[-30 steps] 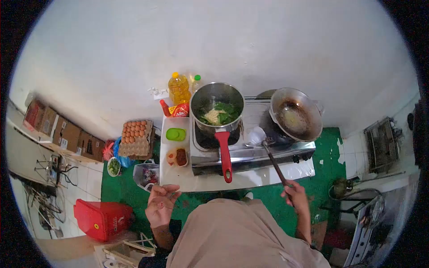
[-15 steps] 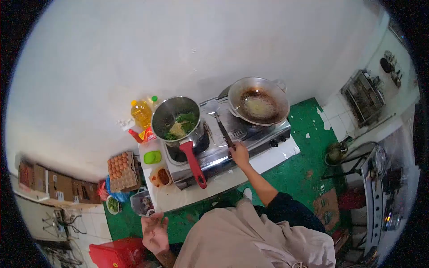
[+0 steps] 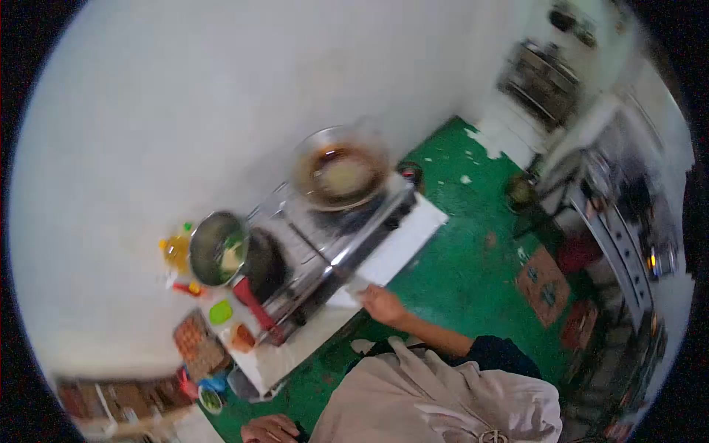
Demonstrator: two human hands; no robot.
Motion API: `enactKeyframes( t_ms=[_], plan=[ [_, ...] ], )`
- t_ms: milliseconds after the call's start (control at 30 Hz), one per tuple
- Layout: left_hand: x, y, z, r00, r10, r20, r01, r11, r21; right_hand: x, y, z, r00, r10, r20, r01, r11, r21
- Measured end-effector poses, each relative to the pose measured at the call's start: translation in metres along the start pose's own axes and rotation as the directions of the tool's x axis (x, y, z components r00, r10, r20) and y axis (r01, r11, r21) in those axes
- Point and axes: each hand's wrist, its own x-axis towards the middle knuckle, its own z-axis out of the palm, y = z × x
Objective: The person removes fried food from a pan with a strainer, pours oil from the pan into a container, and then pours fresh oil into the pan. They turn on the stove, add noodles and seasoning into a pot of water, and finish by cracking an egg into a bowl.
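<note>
My right hand [image 3: 377,301] hovers at the front edge of the steel two-burner stove [image 3: 332,255], fingers loose, nothing visibly in it. A dark ladle [image 3: 310,240] lies on the stove top between the burners. On the left burner sits a saucepan [image 3: 214,251] with noodles and greens, its red handle [image 3: 255,304] pointing toward me. A wok [image 3: 340,171] with pale contents sits on the right burner. My left hand [image 3: 269,428] is low at the frame's bottom edge, empty. The picture is blurred.
The stove stands on a white board [image 3: 402,244] on a green floor [image 3: 458,273]. Left of it are an oil bottle [image 3: 176,251], a green-lidded tub [image 3: 220,312], a sauce tub [image 3: 242,337] and an egg tray [image 3: 198,343]. Metal racks [image 3: 628,236] stand at the right.
My right hand carried the ladle up onto the stove, left it there and drew back to the front edge. The view swung sharply right. My left hand dropped lower.
</note>
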Motion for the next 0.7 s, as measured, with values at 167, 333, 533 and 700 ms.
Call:
enactKeyframes(
  t_ms=[167,333,533,700],
  plan=[
    [0.103,-0.093,0.003,0.896,-0.258,0.361,0.370,0.883,-0.287,-0.127,0.058,-0.040,0.986,0.069,0.153,-0.061,0.996,-0.061],
    [0.208,-0.236,0.044,0.688,-0.429,0.585,0.721,0.493,-0.487,-0.259,0.115,-0.153,0.881,0.472,0.034,-0.465,0.877,-0.121],
    [0.333,-0.401,0.160,0.496,-0.808,0.317,0.841,0.356,-0.408,-0.421,0.181,-0.281,0.464,0.733,-0.497,-0.850,0.526,-0.017],
    [0.386,-0.496,0.280,0.322,-0.927,0.194,0.944,0.296,-0.148,-0.526,0.166,-0.299,-0.069,0.673,-0.737,-0.924,0.235,0.301]
  ],
)
